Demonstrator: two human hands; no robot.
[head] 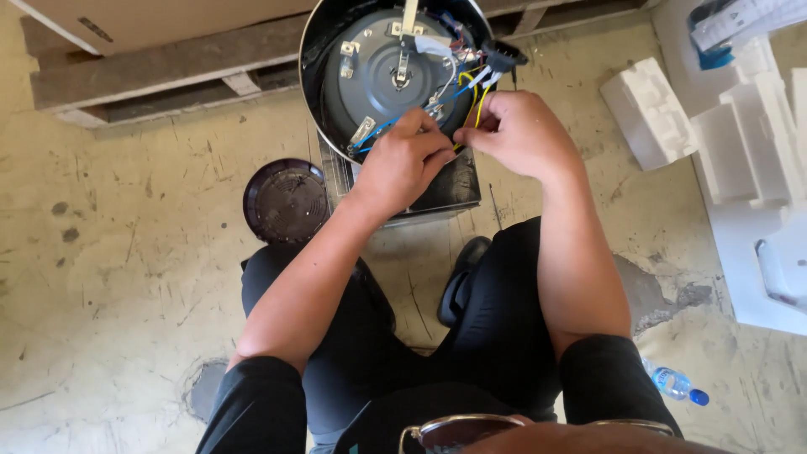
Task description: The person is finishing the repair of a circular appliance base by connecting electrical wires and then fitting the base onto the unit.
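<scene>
A person seated on a scuffed concrete floor (126, 252) works with both hands inside the open underside of a round cooker (387, 67), which rests tipped on a dark box (445, 189) between the knees. The cooker's top edge is cut off by the frame, and the hands cover its near rim. The left hand (403, 164) is curled, fingertips pinched on thin wires (462, 92); the right hand (521, 130) is closed in a loose fist over the same bundle, though which strand each holds is hard to make out. The wires, blue, yellow and white, fan from the hands up toward a black plug (503, 55) at the cooker's far right rim. Inside, a dull grey metal disc (378, 71) with small brackets faces the viewer, ringed by a glossy black shell. A round, ribbed, dark purple base cover (286, 202) lies flat just left of the box. A weathered wooden pallet (151, 71) runs along the top; white foam blocks (723, 126) sit well apart at right, and a plastic bottle (675, 384) with a blue cap lies by the right knee
</scene>
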